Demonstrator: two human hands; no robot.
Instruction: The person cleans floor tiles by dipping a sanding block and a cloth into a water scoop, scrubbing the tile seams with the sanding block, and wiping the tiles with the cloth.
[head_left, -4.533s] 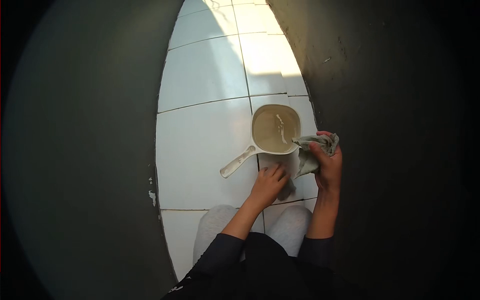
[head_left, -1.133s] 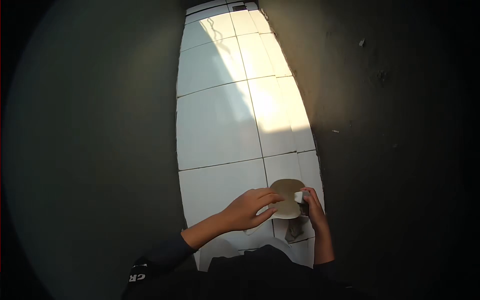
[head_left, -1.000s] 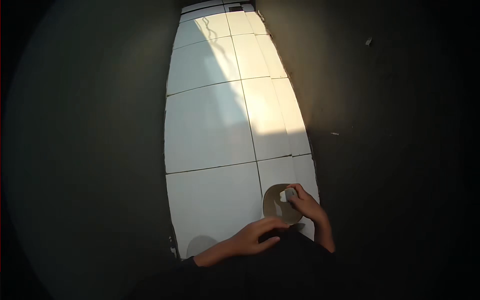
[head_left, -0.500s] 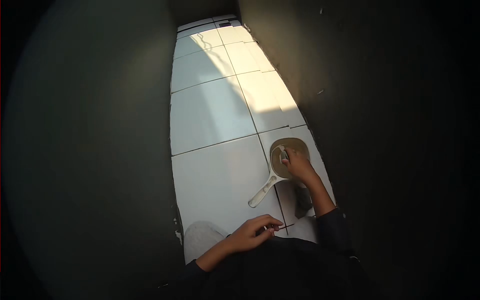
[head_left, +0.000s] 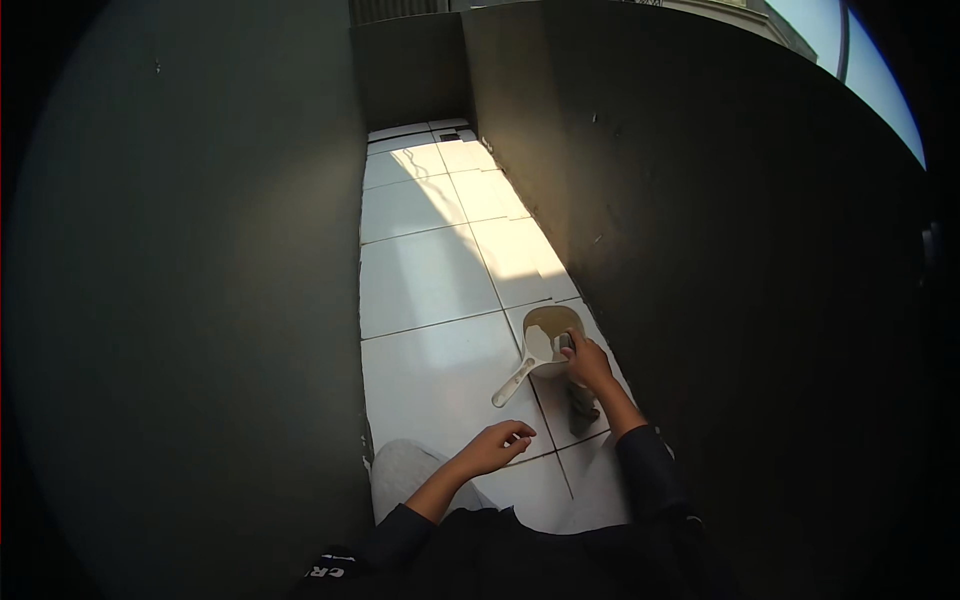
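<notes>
A pale long-handled dipper (head_left: pixel 513 384) stands on the white tiles, with its handle towards the lower left. Inside it are brownish shade and a bright reflection. My right hand (head_left: pixel 589 363) reaches over its right rim, fingers closed on a small white and grey object (head_left: pixel 562 343) too small to identify. Just below the dipper, a dark grey crumpled cloth (head_left: pixel 583 409) lies on the floor, partly behind my right forearm. My left hand (head_left: pixel 492 447) is held above the tiles at the lower left of the dipper, loosely curled, open and holding nothing.
Dark walls flank the narrow tiled floor (head_left: pixel 440 375) on the left (head_left: pixel 230 300) and right (head_left: pixel 760 330). A low end wall (head_left: pixel 412 80) closes the far end, near a small dark floor opening (head_left: pixel 449 137). My grey-clad knee (head_left: pixel 405 468) is at the lower left.
The view has tilted up, showing the end wall and sky. My right hand has gone from a greenish-grey cloth to the small white and grey object. My left hand has moved away from the dipper.
</notes>
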